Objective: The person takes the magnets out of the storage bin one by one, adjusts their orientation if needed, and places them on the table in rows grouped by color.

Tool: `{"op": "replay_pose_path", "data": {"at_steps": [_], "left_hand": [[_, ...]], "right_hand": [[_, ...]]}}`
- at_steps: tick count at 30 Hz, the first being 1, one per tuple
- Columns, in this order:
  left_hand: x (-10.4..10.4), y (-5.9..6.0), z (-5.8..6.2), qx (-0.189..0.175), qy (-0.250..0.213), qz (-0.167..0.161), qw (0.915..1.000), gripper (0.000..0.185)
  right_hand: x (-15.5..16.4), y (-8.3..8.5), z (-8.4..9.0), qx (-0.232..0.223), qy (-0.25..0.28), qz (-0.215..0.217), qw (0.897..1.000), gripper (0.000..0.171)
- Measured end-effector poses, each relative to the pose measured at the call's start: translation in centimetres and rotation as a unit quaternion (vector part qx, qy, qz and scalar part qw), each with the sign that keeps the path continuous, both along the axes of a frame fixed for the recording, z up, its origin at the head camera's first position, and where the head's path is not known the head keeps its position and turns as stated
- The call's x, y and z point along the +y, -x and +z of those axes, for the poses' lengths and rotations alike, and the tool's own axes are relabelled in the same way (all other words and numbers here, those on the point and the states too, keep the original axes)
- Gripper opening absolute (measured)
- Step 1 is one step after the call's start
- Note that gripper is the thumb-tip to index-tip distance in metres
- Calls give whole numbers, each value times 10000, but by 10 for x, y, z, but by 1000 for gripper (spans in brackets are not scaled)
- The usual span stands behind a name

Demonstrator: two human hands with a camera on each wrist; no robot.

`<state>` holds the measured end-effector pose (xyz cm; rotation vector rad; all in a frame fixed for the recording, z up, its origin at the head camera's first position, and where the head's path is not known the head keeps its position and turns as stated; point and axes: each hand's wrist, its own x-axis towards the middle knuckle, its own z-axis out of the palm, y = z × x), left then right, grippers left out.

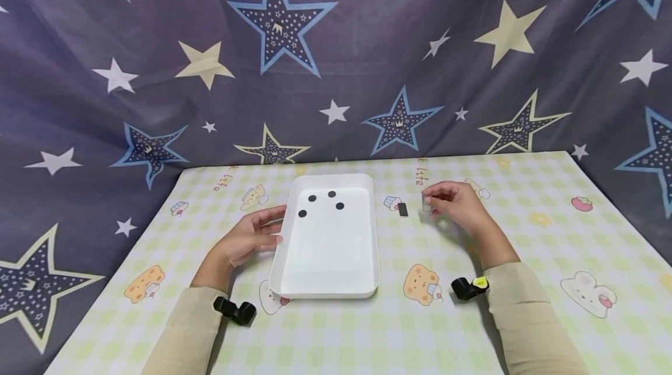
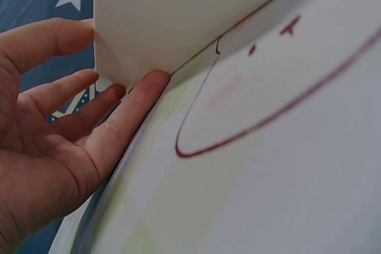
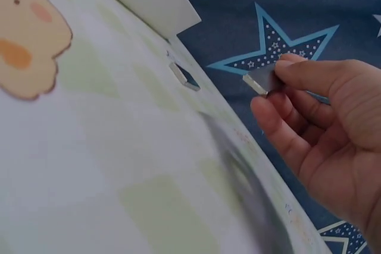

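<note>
A white rectangular tray (image 1: 328, 258) lies on the table, with several black discs (image 1: 340, 206) inside its far half. At the tray's left side, my left hand (image 1: 249, 241) rests its fingers against the outer wall; the left wrist view shows the fingertips (image 2: 152, 81) touching the tray's side without curling round it. To the right of the tray, my right hand (image 1: 457, 206) pinches a small flat rectangular piece (image 3: 260, 80) with a shiny face and pale edge, held above the table. A similar small dark rectangular piece (image 1: 402, 210) lies between the tray and the right hand.
A checked green-and-white cloth (image 1: 346, 334) with cartoon prints covers the table. Behind it hangs a dark star-patterned curtain (image 1: 346, 72). Each wrist wears a small black camera (image 1: 236, 311).
</note>
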<state>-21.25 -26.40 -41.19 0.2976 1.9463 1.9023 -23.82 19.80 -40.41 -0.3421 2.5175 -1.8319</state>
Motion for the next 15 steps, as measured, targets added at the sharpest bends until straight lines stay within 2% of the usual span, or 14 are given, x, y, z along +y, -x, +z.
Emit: {"op": "replay_pose_path", "data": {"at_steps": [5,15], "left_hand": [[1,0,0,20,41,-4,10000,80],[-1,0,-1,-51,36,120,9999,79]], "right_hand": [[4,2,-7,-135,-253,-178,9994,23],[4,6,-16,-17,-733,-307,9968,21]]}}
